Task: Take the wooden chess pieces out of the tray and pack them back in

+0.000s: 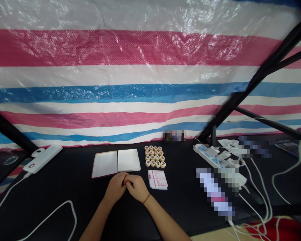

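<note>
My left hand [116,188] and my right hand [136,187] rest on the black table [65,187], fingers curled and touching each other at the tips. I see nothing held in either. Just beyond them lies an open white box in two halves [116,162]. To the right of it, several round wooden chess pieces [155,156] sit in a tidy block. A folded white sheet with red lines [158,179] lies right next to my right hand.
A white power bank [43,158] with a cable lies at the left. A white power strip [215,157] with plugs and many cables sits at the right. Black frame bars [253,80] cross in front of a striped tarp [140,67].
</note>
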Demonstrator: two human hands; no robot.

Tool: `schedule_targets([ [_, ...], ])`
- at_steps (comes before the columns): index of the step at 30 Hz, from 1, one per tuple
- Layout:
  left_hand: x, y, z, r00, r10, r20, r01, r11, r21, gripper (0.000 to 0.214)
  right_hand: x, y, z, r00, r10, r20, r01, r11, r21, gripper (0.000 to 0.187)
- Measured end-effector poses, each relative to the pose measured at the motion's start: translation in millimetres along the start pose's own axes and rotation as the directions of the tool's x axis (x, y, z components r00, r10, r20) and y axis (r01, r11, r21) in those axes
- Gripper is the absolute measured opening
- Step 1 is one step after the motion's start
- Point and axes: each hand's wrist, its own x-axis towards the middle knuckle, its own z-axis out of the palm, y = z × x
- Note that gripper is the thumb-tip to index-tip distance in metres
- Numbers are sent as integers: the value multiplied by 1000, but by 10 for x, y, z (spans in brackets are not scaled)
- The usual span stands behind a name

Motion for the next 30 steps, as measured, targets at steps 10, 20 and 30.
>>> schedule_targets([
  [10, -2, -9, 1, 1000, -18, 10, 18, 1000, 2, 22, 7, -26, -22, 1000, 24, 3, -24, 999, 32, 22],
  [20, -4, -22, 5, 1000, -3, 2, 3, 1000, -13, 22, -1, -15, -24, 1000, 28, -3, -28, 999, 45, 23],
  [30, -2, -35, 10, 1000, 22, -6, -22, 1000, 5, 19, -24, -56, -54, 997, -40, -70, 43, 998, 49, 24],
])
